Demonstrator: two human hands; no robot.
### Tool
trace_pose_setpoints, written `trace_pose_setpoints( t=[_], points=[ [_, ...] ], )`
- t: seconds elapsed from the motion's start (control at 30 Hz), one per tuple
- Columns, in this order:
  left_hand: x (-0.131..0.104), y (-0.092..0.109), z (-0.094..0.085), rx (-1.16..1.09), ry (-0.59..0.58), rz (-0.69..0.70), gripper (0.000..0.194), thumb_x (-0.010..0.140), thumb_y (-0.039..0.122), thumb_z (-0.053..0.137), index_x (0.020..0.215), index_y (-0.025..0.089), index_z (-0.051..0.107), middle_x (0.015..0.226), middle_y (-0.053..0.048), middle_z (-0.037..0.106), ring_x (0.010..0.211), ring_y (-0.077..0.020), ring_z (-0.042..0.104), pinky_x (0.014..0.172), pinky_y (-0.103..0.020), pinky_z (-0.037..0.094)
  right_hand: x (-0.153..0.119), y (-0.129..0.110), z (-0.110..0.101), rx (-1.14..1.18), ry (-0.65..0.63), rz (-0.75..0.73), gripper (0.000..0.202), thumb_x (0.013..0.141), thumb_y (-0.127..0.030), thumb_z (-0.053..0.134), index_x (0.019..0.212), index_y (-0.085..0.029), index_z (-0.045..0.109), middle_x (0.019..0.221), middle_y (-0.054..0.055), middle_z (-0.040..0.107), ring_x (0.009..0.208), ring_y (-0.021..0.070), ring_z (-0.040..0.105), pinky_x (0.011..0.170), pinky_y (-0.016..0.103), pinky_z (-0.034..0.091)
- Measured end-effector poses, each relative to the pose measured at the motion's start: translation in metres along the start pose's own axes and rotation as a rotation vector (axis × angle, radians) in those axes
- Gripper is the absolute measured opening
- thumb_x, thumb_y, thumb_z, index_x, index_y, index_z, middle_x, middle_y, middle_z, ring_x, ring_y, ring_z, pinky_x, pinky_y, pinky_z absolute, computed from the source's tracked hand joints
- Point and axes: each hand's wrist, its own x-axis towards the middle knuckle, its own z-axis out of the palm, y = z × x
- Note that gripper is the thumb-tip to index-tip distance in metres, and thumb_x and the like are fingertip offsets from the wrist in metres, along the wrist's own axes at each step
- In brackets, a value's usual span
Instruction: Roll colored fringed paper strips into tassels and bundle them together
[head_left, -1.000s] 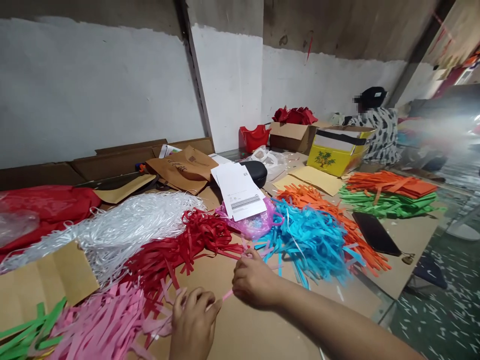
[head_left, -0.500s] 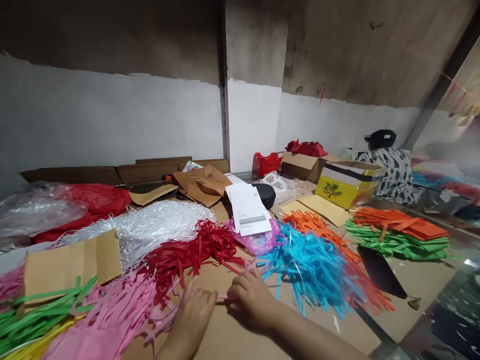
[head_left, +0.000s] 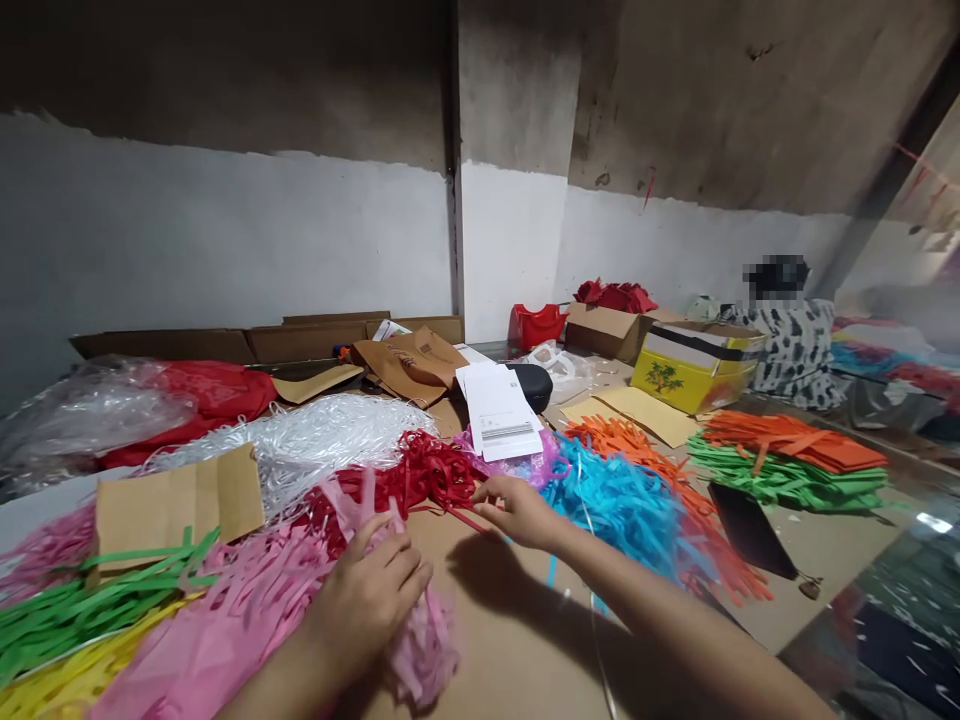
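My left hand (head_left: 379, 585) is closed round a pink fringed bundle (head_left: 424, 640), whose strips stick out above and below the fist. My right hand (head_left: 517, 510) hovers at the near edge of the red strips (head_left: 442, 470); its fingers are bent together, and whatever they hold is too small to name. Left of my left hand lies a pile of pink fringed material (head_left: 255, 590). Blue strips (head_left: 615, 510) lie to the right of my right hand, with a thin white strand (head_left: 592, 600) hanging down beside them.
White strands (head_left: 337, 440), green strips (head_left: 90, 610) and brown paper (head_left: 180, 495) lie left. Printed papers (head_left: 499, 415) rest in the middle. Orange strips (head_left: 795, 440), a dark phone (head_left: 750, 530) and a yellow box (head_left: 690, 375) are right. A person (head_left: 791, 345) sits behind.
My hands have moved apart. My left hand now grips the pink bundle, raised and turned, and my right hand has gone up and right towards the red strips. The view has shifted slightly.
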Motion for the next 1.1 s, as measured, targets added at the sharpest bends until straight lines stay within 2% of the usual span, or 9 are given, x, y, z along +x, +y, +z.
trace_pose_setpoints(
  t=[0.13,0.23,0.43,0.63,0.73,0.83,0.97,1.03,1.1],
  points=[
    [-0.005,0.014,-0.004,-0.174,0.124,-0.083,0.039,0.105,0.018,0.033,0.097,0.020,0.071,0.083,0.000,0.076,0.087,-0.0165,0.065,0.117,-0.043,0.024,-0.020,-0.038,0.024,0.335,-0.268,0.140,0.048,0.086,-0.062,0.065,0.075,-0.017,0.075,0.070,0.003,0.068,0.060,0.0148,0.058,0.057,0.027,0.044],
    [-0.010,0.016,-0.002,-0.231,0.214,-0.115,0.039,0.105,0.017,0.032,0.095,0.020,0.069,0.084,0.000,0.077,0.089,-0.0153,0.065,0.114,-0.042,0.026,-0.037,-0.055,0.046,0.618,-0.346,0.325,0.056,0.073,-0.071,0.072,0.069,-0.016,0.073,0.057,-0.001,0.060,0.049,0.0103,0.049,0.050,0.024,0.038],
    [-0.010,0.013,-0.001,-0.346,0.206,-0.200,0.029,0.103,0.019,0.041,0.103,0.024,0.069,0.094,0.000,0.078,0.095,-0.0172,0.067,0.110,-0.045,0.027,-0.045,-0.058,0.062,0.915,-0.106,0.498,0.051,0.050,-0.056,0.094,0.068,-0.013,0.072,0.054,-0.003,0.059,0.047,0.0063,0.043,0.049,0.022,0.028],
    [-0.009,0.021,-0.001,-0.380,0.190,-0.423,0.019,0.098,0.025,0.055,0.091,0.029,0.072,0.078,0.004,0.072,0.075,-0.0142,0.068,0.089,-0.032,0.047,-0.056,-0.064,0.083,1.063,0.101,0.505,0.054,0.049,-0.056,0.094,0.066,-0.014,0.064,0.050,-0.005,0.056,0.046,0.0064,0.046,0.051,0.022,0.032],
    [-0.009,0.030,0.002,-0.550,0.129,-0.565,0.024,0.097,0.030,0.055,0.087,0.030,0.076,0.074,0.004,0.071,0.069,-0.0132,0.070,0.065,-0.024,0.054,-0.056,-0.065,0.088,1.117,0.162,0.480,0.051,0.054,-0.050,0.095,0.070,-0.015,0.061,0.051,-0.004,0.059,0.044,0.0069,0.049,0.049,0.021,0.033],
    [-0.008,0.035,0.006,-0.752,0.114,-0.659,0.022,0.094,0.031,0.058,0.092,0.030,0.080,0.077,0.002,0.074,0.070,-0.0131,0.072,0.061,-0.019,0.057,-0.048,-0.063,0.087,1.165,0.201,0.437,0.055,0.053,-0.044,0.097,0.080,-0.018,0.057,0.055,-0.006,0.060,0.043,0.0081,0.052,0.046,0.019,0.034],
    [-0.003,0.025,0.004,-0.993,0.126,-0.819,0.015,0.084,0.030,0.067,0.083,0.029,0.082,0.078,0.000,0.077,0.072,-0.0157,0.073,0.065,-0.020,0.057,-0.044,-0.057,0.083,1.032,0.207,0.399,0.051,0.062,-0.050,0.091,0.081,-0.020,0.055,0.058,-0.005,0.059,0.048,0.0101,0.051,0.051,0.022,0.039],
    [0.001,0.012,-0.003,-1.071,0.131,-0.904,0.012,0.080,0.030,0.070,0.075,0.027,0.081,0.076,-0.002,0.077,0.073,-0.0180,0.072,0.070,-0.025,0.056,-0.050,-0.053,0.090,0.709,0.258,0.298,0.037,0.084,-0.055,0.071,0.088,-0.020,0.058,0.068,0.001,0.063,0.058,0.0158,0.056,0.057,0.028,0.044],
    [0.005,-0.004,-0.010,-1.089,0.169,-0.996,0.011,0.078,0.032,0.073,0.073,0.024,0.079,0.079,-0.003,0.076,0.078,-0.0193,0.069,0.076,-0.028,0.055,-0.059,-0.051,0.113,0.251,0.178,0.043,0.032,0.100,-0.048,0.047,0.097,-0.021,0.063,0.082,0.008,0.068,0.074,0.0223,0.062,0.066,0.035,0.048]
  ],
)
